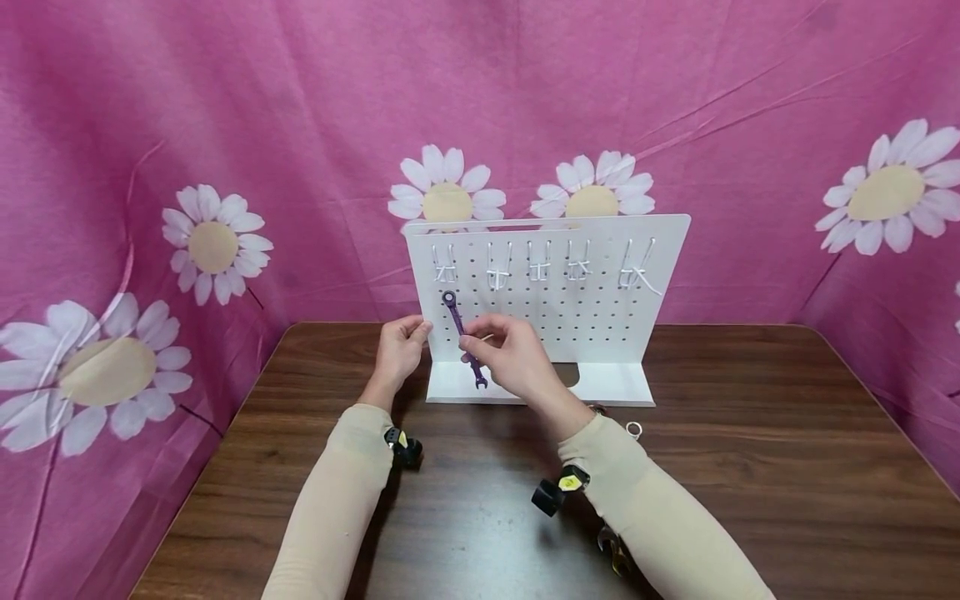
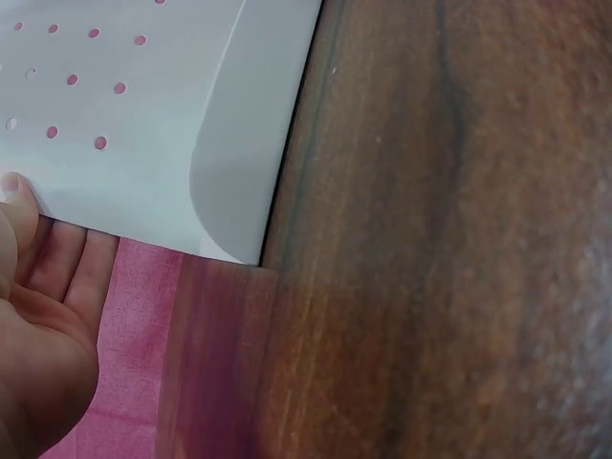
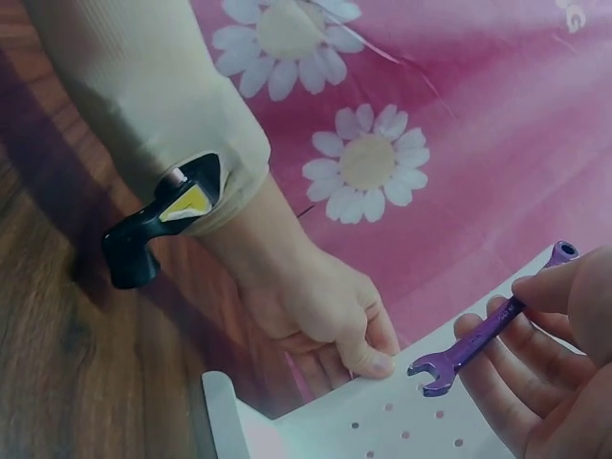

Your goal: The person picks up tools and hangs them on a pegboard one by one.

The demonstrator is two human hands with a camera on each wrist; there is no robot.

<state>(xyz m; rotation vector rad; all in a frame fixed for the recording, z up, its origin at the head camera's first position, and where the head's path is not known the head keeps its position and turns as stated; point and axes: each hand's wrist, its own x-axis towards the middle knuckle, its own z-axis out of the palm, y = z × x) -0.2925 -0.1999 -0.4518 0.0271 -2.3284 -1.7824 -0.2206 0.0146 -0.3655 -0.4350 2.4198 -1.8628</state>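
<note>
A white pegboard stand [image 1: 600,312] stands upright on the table. My left hand [image 1: 399,354] grips its left edge; in the left wrist view the thumb [image 2: 13,187] lies on the front face and the other fingers go behind. Between thumb and fingers, my right hand [image 1: 516,357] holds a purple combination wrench [image 1: 455,312] in front of the board's left part. Its ring end points up and its open-ended jaw points down. The right wrist view shows the wrench [image 3: 483,335] lying across the fingers, pinned by the thumb.
White hooks [image 1: 498,275] with cord-like ties line the board's upper part in a row. Partly under my right forearm lie metal wrenches [image 1: 617,553] near the front and a ring end [image 1: 633,430] near the stand. A pink flowered cloth [image 1: 337,150] hangs behind the wooden table [image 1: 750,442].
</note>
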